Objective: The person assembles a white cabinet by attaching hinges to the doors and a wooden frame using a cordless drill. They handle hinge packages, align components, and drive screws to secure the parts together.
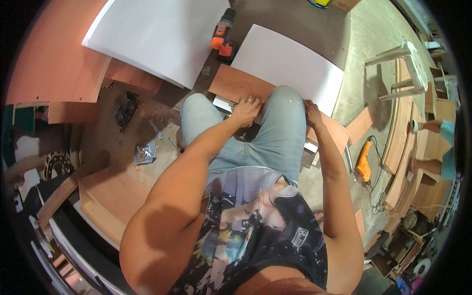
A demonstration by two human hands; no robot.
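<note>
Just beyond the knees [285, 97], a brown wooden board [236, 84] with red marks is seen lying slantwise, partly covered by the right leg; its near edge is met by the left hand [247, 110], whose fingers are laid bent over the wood; whether the edge is pinched or merely pressed cannot be told. Beside the right knee, the right hand [312, 114] is set near a brown wooden piece [336, 135]; its fingertips are partly hidden, so its hold cannot be told either, nor can it be told whether that piece is joined to the board behind the leg. Below the left hand, a white strip [223, 104] is shown along the board's near side; beyond the board a white panel [295, 61] is laid, with an orange and black drill [224, 39] just beside its upper left edge, untouched. From this, the step in hand is judged to be the steadying or lining up of the board by hand; for the next move, a firm, even hold at both ends would seem to be called for, with care taken that the board is not tilted against the right knee.
</note>
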